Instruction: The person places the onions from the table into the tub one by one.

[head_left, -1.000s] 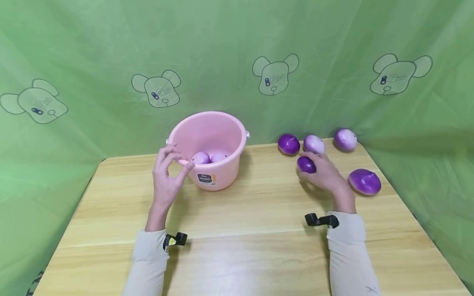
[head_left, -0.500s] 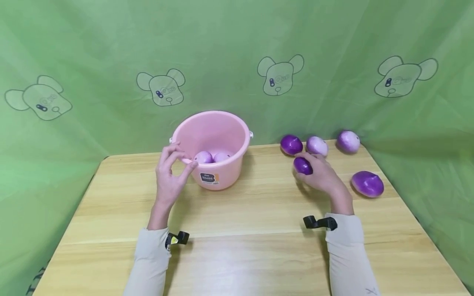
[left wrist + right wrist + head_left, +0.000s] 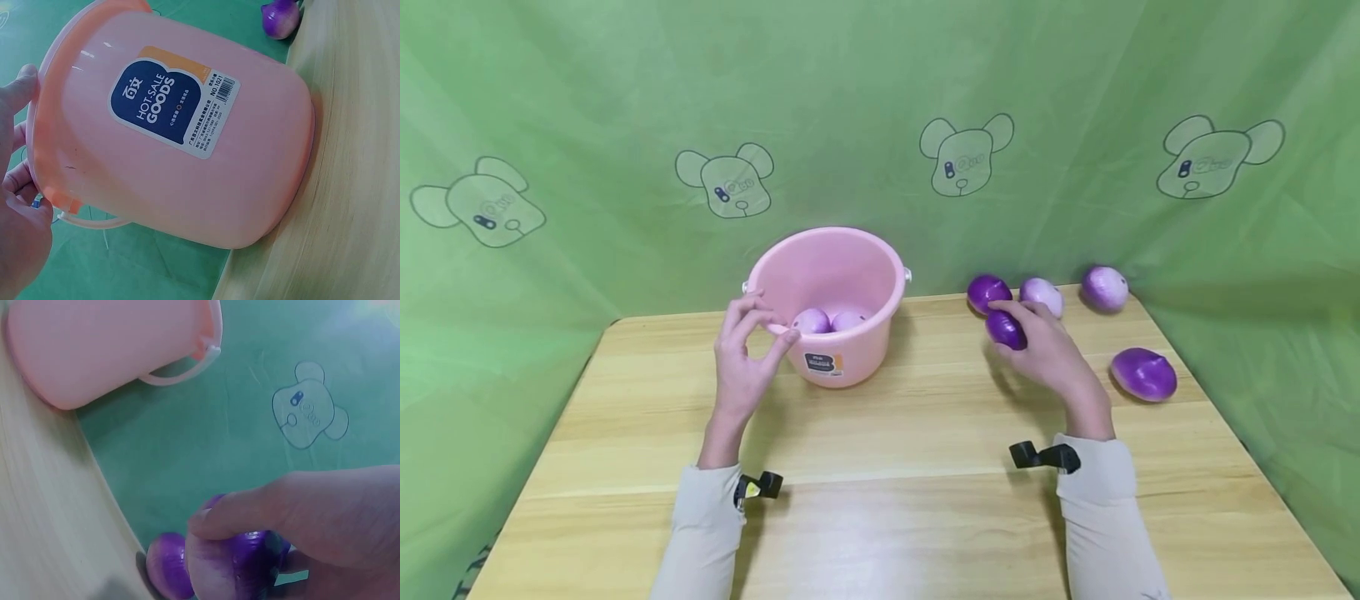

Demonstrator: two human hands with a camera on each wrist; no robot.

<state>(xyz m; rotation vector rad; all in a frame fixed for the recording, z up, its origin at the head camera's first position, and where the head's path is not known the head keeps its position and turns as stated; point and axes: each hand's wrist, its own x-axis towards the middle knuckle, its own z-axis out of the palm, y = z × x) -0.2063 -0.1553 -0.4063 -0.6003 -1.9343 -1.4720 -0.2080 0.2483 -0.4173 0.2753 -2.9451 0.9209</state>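
Head view: on a light wood-grain table (image 3: pixel 880 442) before a green cloth curtain (image 3: pixel 842 83), the left hand (image 3: pixel 741 358) pinches the rim of a round pink plastic bucket (image 3: pixel 857 358) with two pale onions (image 3: pixel 812 320) inside, partly hidden by the rim, while the right hand (image 3: pixel 1048 354) grips a glossy purple onion (image 3: pixel 1005 330) between thumb and fingers, just in front of the back-edge onions (image 3: pixel 987 292). Left wrist view: the bucket label (image 3: pixel 169 100) is legible here, "HOT-SALE GOODS"; the bucket's top is cut off. Right wrist view: the thumb covers part of the gripped onion, whose pale end shows only here.
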